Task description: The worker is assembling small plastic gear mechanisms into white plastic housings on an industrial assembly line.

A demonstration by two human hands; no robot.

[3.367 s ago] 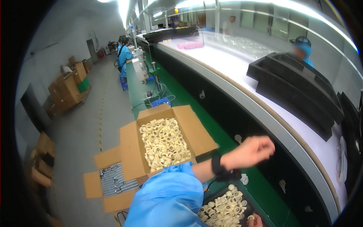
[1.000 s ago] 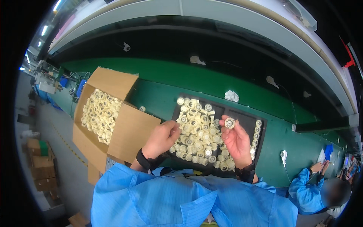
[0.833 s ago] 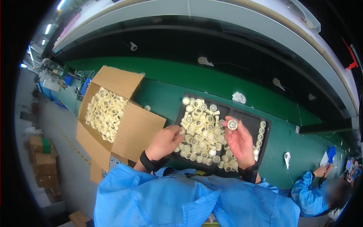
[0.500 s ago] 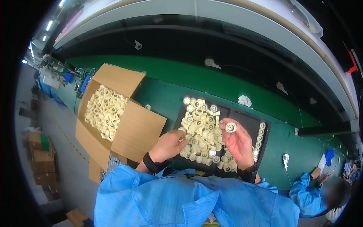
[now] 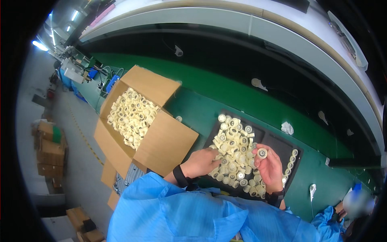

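My right hand pinches a small cream gear between thumb and fingers, its toothed round face turned up. It hovers over the black tray, near the tray's middle divider. My left hand reaches over the tray's left edge, its fingers curled against the heap of cream gear parts. Whether a part sits in those fingertips is hidden. A row of similar parts lines the tray's right side.
An open cardboard box full of like cream parts stands left of the tray. One loose part and a crumpled white piece lie on the green table. Another person's blue sleeve shows at lower right.
The whole view has shifted, so the box, tray and hands appear farther right and mostly lower. My right hand still holds the gear; my left hand stays at the heap.
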